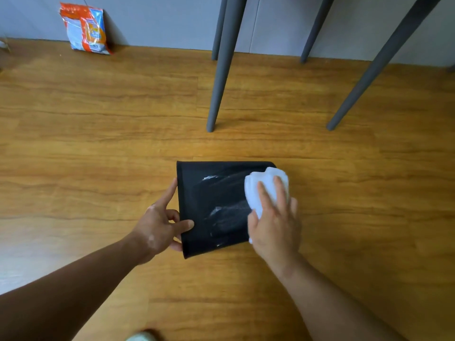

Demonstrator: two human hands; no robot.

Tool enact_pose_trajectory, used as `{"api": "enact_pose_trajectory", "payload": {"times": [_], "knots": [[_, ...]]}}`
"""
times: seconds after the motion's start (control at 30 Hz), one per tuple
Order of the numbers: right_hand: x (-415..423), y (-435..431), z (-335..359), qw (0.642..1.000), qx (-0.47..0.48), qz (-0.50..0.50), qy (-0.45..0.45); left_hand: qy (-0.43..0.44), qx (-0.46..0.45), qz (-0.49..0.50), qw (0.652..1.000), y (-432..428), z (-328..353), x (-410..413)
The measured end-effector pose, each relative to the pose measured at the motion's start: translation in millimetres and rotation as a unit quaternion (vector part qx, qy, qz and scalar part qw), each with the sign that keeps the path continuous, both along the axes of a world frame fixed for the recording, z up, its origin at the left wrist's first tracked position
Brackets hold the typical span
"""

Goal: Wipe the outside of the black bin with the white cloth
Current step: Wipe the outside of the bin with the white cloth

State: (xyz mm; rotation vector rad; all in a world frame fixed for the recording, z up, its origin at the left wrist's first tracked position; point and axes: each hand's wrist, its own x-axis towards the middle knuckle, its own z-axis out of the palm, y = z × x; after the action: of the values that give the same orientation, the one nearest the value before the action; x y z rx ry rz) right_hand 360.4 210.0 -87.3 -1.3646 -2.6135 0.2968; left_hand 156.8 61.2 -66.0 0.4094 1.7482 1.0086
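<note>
- One orange and blue packet (85, 28) way over at the far left, leaning against the grey wall (160, 18), well apart from everything else.
- Wood floor (98, 143) runs across the whole shot.
- Left hand (160, 225) grips the bin's (211, 193) left edge: thumb on top of the black surface, index finger stretched along the rim, the other fingers curled under it.
- Bin is lying on its side on the floor, about centre, with wet streaks shining on the upward face.
- Right hand (273, 225) sits flat and mostly open, fingers spread, pressing the cloth (263, 185) onto the bin's right end. Cloth is bunched up and pokes out past the fingertips.
- Four grey legs (221, 77) stand behind the bin toward the right, not touching it.
- Something pale shows at the bottom edge, can't tell what.
</note>
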Motion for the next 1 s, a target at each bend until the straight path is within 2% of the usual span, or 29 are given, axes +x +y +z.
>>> {"api": "enact_pose_trajectory", "payload": {"times": [0.13, 0.27, 0.4, 0.5, 0.6, 0.73, 0.83, 0.9, 1.0], "knots": [[-23, -65, 4, 0.993, -0.026, 0.109, 0.033, 0.013, -0.003, 0.0, 1.0, -1, -1, 0], [-9, -51, 4, 0.978, -0.024, 0.205, 0.034, 0.009, 0.009, 0.003, 1.0, -6, -3, 1], [26, 18, -2, 0.999, -0.023, 0.044, -0.004, -0.006, 0.019, 0.006, 1.0, -6, -3, 0], [31, 30, -5, 0.999, -0.021, -0.021, -0.024, -0.008, 0.014, 0.003, 1.0, -4, -2, 2], [9, -11, 0, 1.0, -0.007, -0.009, -0.004, -0.003, 0.01, 0.005, 1.0, -3, -4, 3], [-21, -84, 3, 0.992, -0.035, 0.117, 0.029, 0.016, 0.005, 0.0, 1.0, -5, -3, 3], [-17, -78, 7, 0.98, -0.044, 0.191, 0.033, 0.015, 0.002, -0.007, 1.0, -9, -3, 3], [-6, -49, 6, 0.985, -0.045, 0.165, 0.028, 0.009, 0.005, -0.006, 1.0, -9, -3, 1], [15, 7, 2, 0.998, -0.029, 0.044, 0.023, -0.001, 0.009, -0.004, 1.0, -8, -3, 0]]}}
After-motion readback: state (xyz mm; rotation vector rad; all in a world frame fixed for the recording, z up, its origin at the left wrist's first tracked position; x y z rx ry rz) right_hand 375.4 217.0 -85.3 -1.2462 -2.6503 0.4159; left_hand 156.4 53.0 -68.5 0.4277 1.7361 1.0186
